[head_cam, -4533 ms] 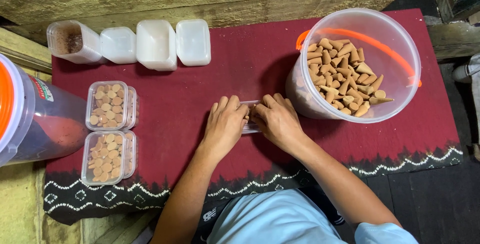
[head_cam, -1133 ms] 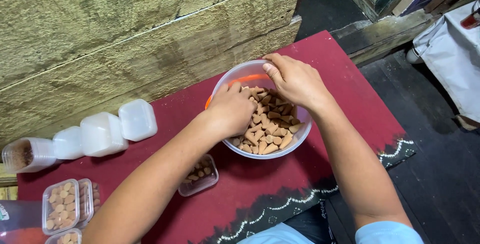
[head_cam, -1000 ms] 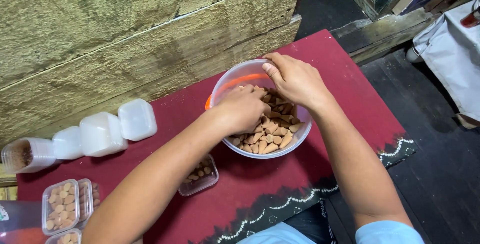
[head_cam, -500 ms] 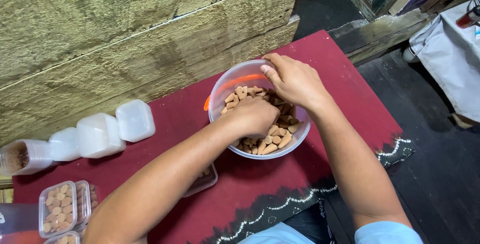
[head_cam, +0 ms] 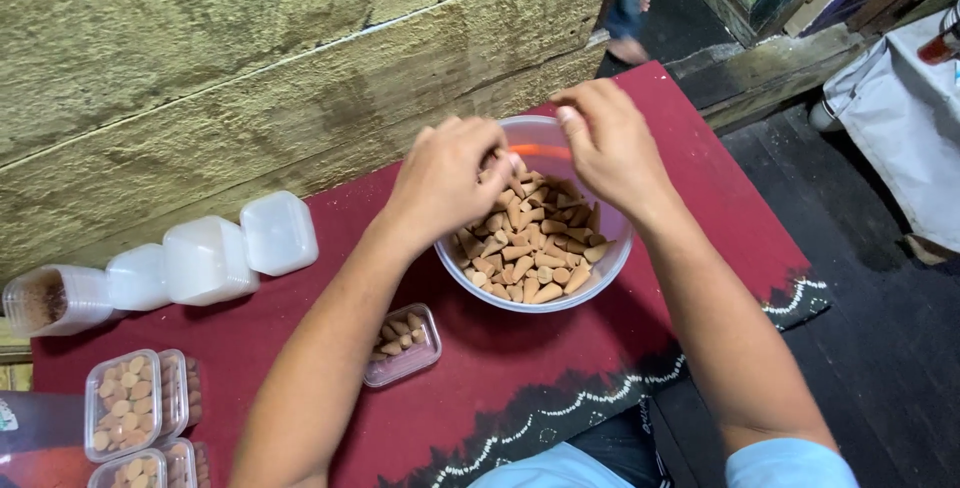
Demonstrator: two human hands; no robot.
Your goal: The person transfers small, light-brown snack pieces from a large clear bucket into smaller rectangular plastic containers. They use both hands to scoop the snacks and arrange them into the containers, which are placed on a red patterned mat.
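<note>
Two hands work over the clear tub (head_cam: 600, 278) of tan cones (head_cam: 530, 258): your left hand (head_cam: 445, 183) bunched, contents hidden, right hand (head_cam: 610, 143) loosely curled, seemingly empty; cones carried to the small box (head_cam: 403, 346) left of the tub could spill.

1 head-worn view, close and steeply downward over the red cloth (head_cam: 300, 348), wall ahead.
</note>
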